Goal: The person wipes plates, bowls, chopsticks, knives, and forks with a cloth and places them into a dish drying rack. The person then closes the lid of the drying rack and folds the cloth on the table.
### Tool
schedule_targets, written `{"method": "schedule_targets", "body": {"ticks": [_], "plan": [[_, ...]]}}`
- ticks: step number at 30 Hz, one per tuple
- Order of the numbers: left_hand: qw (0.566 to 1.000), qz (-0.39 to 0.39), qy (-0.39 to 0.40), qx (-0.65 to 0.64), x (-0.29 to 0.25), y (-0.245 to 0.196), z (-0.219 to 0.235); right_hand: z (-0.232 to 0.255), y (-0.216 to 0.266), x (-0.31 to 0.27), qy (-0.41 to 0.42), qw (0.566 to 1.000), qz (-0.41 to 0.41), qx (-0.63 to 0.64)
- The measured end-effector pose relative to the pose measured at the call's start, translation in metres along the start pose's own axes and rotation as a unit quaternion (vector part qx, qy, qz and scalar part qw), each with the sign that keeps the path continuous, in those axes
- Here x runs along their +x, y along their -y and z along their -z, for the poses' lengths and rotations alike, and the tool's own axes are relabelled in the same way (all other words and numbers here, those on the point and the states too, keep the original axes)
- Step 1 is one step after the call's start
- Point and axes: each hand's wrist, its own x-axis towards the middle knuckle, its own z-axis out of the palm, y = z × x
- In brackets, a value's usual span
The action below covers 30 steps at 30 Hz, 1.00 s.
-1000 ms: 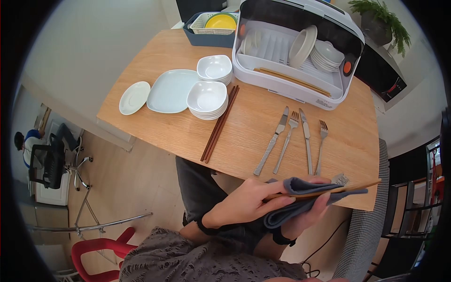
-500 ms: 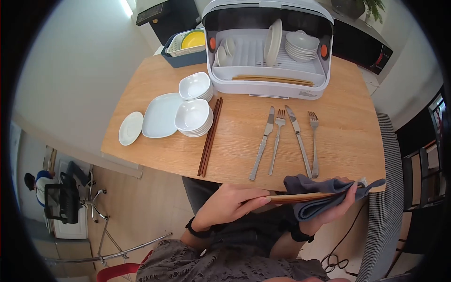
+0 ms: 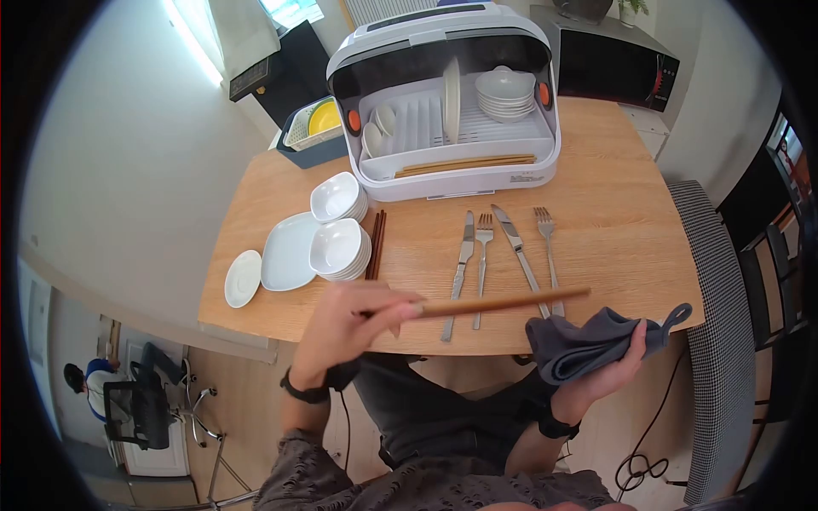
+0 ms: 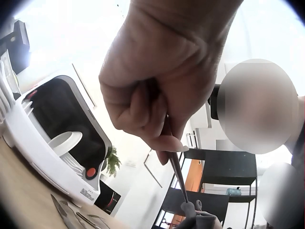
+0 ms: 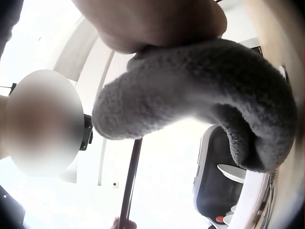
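My left hand (image 3: 351, 319) pinches light brown chopsticks (image 3: 503, 302) at one end, held out sideways over the front of the table. In the left wrist view, the fingers curl around the chopsticks (image 4: 177, 169). A folded dark grey cloth (image 3: 579, 345) is gripped in my right hand (image 3: 613, 375) at the table's front right edge. The far ends of the chopsticks show above the cloth, apart from it in the head view. Just beyond my left hand lie dark reddish chopsticks (image 3: 378, 238), their near ends hidden behind it. Two knives and two forks (image 3: 482, 264) lie behind the held chopsticks.
A white dish cabinet (image 3: 452, 189) with plates, bowls and wooden chopsticks stands at the back. Stacked white bowls (image 3: 336, 247), a square plate (image 3: 285, 264) and a small saucer (image 3: 243, 279) sit on the left. A blue basin (image 3: 315, 156) stands behind them.
The chopsticks have come out of the cloth; my left hand has carried them up and left. My right hand still holds the cloth. The head view has shifted.
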Motion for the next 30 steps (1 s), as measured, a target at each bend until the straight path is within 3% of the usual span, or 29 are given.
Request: {"method": "schedule_targets", "body": {"ticks": [5,7,13,15,21,24,26,30], "plan": [[0.956,-0.169,-0.101,0.217,0.094,0.018,0.038,-0.012,0.006,-0.006,-0.024,1.000,-0.004,-0.015],[0.976,-0.103,-0.084,0.173,0.130,0.027,0.043,-0.008,0.003,-0.006,-0.016,1.000,0.000,-0.013],[0.976,-0.064,-0.041,0.204,0.204,0.093,0.048,0.006,0.005,-0.002,-0.003,1.000,0.006,-0.004],[0.976,-0.070,-0.036,0.201,0.212,0.109,0.039,0.005,0.010,-0.002,0.026,1.000,0.000,0.014],[0.980,-0.054,-0.017,0.193,0.219,0.118,0.021,0.002,0.009,0.000,0.008,1.000,-0.012,0.012],[0.971,-0.089,-0.011,0.220,0.222,0.124,0.019,0.005,0.005,0.002,0.017,1.000,-0.014,0.017],[0.929,-0.176,-0.001,0.325,0.222,0.122,0.017,0.007,0.002,0.003,0.018,0.999,-0.022,0.016],[0.930,-0.159,0.014,0.332,0.214,0.118,0.014,0.002,0.002,0.000,0.024,0.999,-0.035,0.020]]}}
